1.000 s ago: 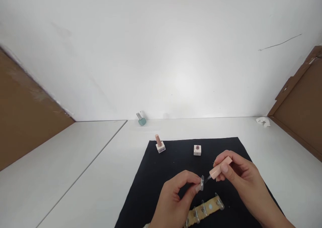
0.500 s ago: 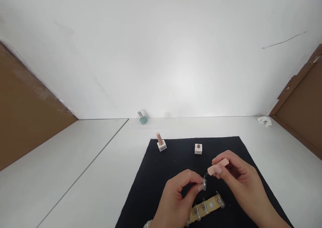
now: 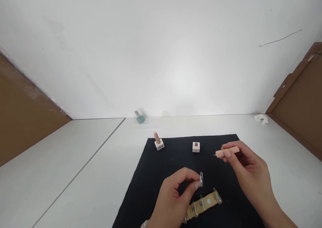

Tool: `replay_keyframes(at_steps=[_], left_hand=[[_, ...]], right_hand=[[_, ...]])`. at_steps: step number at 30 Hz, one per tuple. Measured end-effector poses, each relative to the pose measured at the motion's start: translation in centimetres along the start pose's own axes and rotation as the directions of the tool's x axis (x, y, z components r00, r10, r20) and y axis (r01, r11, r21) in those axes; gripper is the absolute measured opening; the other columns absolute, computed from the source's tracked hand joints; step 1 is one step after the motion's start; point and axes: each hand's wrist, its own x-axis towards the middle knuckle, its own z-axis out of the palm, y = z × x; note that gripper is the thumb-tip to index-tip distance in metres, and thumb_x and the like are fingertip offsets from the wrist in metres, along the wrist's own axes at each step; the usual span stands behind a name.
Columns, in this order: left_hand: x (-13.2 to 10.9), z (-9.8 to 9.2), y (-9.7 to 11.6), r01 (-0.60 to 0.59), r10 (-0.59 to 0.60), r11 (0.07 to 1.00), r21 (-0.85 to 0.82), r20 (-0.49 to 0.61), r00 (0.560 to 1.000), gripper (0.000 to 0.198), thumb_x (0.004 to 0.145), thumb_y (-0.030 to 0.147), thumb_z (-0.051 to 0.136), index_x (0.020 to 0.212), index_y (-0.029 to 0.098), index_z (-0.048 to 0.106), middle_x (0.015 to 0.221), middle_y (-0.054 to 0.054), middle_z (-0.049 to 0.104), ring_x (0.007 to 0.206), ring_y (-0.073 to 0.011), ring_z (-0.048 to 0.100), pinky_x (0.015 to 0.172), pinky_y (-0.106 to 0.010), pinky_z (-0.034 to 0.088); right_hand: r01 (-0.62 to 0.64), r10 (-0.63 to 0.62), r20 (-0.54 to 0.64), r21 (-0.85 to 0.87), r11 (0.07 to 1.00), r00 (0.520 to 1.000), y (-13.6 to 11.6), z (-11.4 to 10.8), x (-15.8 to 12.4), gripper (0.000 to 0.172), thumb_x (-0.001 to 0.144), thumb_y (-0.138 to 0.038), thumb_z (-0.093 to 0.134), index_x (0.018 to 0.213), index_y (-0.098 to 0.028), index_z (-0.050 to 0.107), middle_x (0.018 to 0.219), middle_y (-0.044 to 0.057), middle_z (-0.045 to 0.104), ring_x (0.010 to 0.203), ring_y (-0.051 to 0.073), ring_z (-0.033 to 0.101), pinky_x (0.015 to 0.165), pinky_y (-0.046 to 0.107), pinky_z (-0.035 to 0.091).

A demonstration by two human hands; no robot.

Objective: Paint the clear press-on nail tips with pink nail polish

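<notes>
My left hand (image 3: 174, 196) pinches a clear false nail tip (image 3: 201, 179) between thumb and fingers. My right hand (image 3: 245, 162) holds a peach-capped polish brush (image 3: 227, 150), its thin tip pointing left and apart from the nail tip. Below my left hand lies a tan strip (image 3: 203, 204) carrying several clear nail tips. On the black cloth (image 3: 176, 154) stands an open white square bottle (image 3: 196, 147). Farther left is a white bottle with a tall peach cap (image 3: 158, 143).
A teal polish bottle (image 3: 140, 119) with a silver neck lies tilted near the white back wall (image 3: 161, 53). A crumpled white tissue (image 3: 261, 119) sits at the back right. Brown cardboard panels (image 3: 25, 100) (image 3: 297, 93) flank the white table (image 3: 75, 161).
My right hand has moved up and to the right, drawing the brush away from the nail tip. My left hand still holds the nail tip in nearly the same place.
</notes>
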Motion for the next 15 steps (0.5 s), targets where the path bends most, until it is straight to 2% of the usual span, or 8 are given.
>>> replay_keyframes(at_steps=[2,4,6,8,9,12,15], left_hand=[[0.1,0.0,0.1,0.033,-0.033,0.999,-0.010,-0.033,0.999,0.012,0.083,0.027,0.067,0.074,0.024,0.074,0.073,0.000,0.076,0.071,-0.0191,0.070,0.068,-0.025,0.055],[0.2,0.1,0.1,0.031,-0.033,0.999,-0.029,-0.053,0.998,0.012,0.082,0.028,0.068,0.073,0.024,0.075,0.071,0.000,0.075,0.069,-0.0193,0.069,0.067,-0.025,0.055],[0.4,0.1,0.2,-0.005,0.003,0.999,-0.033,-0.050,0.999,0.012,0.082,0.026,0.068,0.073,0.024,0.076,0.073,0.000,0.076,0.070,-0.0190,0.070,0.068,-0.025,0.055],[0.4,0.0,0.2,-0.043,0.041,0.998,-0.034,-0.041,0.998,0.012,0.083,0.024,0.068,0.074,0.024,0.076,0.075,0.000,0.078,0.073,-0.0189,0.071,0.070,-0.025,0.055],[0.3,0.0,0.2,-0.051,0.049,0.998,-0.039,-0.034,0.998,0.012,0.083,0.024,0.069,0.074,0.024,0.076,0.077,0.000,0.078,0.074,-0.0190,0.071,0.072,-0.025,0.056],[-0.7,0.2,0.3,-0.017,0.016,0.997,-0.078,-0.006,1.000,0.010,0.085,0.025,0.071,0.077,0.024,0.078,0.083,-0.001,0.081,0.081,-0.0198,0.074,0.077,-0.025,0.057],[-2.6,1.2,0.5,0.029,-0.036,0.986,-0.162,-0.041,0.999,0.009,0.085,0.030,0.077,0.077,0.026,0.079,0.085,0.000,0.082,0.082,-0.0186,0.074,0.077,-0.021,0.057]], right_hand=[[-0.008,0.007,0.011,0.038,0.999,1.000,0.0,-0.1,0.1,0.027,0.092,-0.052,0.069,0.088,-0.026,0.074,0.073,0.000,0.076,0.064,0.019,0.072,0.063,0.027,0.063],[-0.015,0.000,0.121,0.122,0.992,0.993,-0.1,0.0,0.1,0.028,0.093,-0.053,0.068,0.088,-0.025,0.074,0.072,0.000,0.076,0.063,0.018,0.072,0.063,0.027,0.062],[-0.050,-0.009,0.280,0.203,0.978,0.960,-0.1,0.3,0.1,0.028,0.094,-0.051,0.068,0.088,-0.024,0.073,0.072,0.000,0.077,0.063,0.017,0.071,0.063,0.026,0.061],[-0.057,-0.020,0.331,0.222,0.973,0.944,-0.1,0.4,0.0,0.027,0.094,-0.049,0.068,0.088,-0.023,0.072,0.073,0.000,0.077,0.063,0.016,0.070,0.063,0.026,0.060],[-0.045,-0.019,0.297,0.208,0.977,0.955,-0.1,0.4,0.0,0.026,0.093,-0.048,0.069,0.087,-0.023,0.072,0.074,0.000,0.077,0.065,0.017,0.070,0.064,0.026,0.059],[-0.030,0.017,0.082,0.159,0.987,0.996,0.2,0.1,0.4,0.025,0.092,-0.049,0.071,0.088,-0.024,0.074,0.078,0.001,0.076,0.070,0.018,0.069,0.068,0.028,0.059],[-0.077,0.083,-0.029,0.187,0.979,0.996,0.5,-0.6,1.0,0.029,0.092,-0.052,0.070,0.089,-0.023,0.074,0.077,0.001,0.073,0.069,0.018,0.066,0.068,0.029,0.059]])
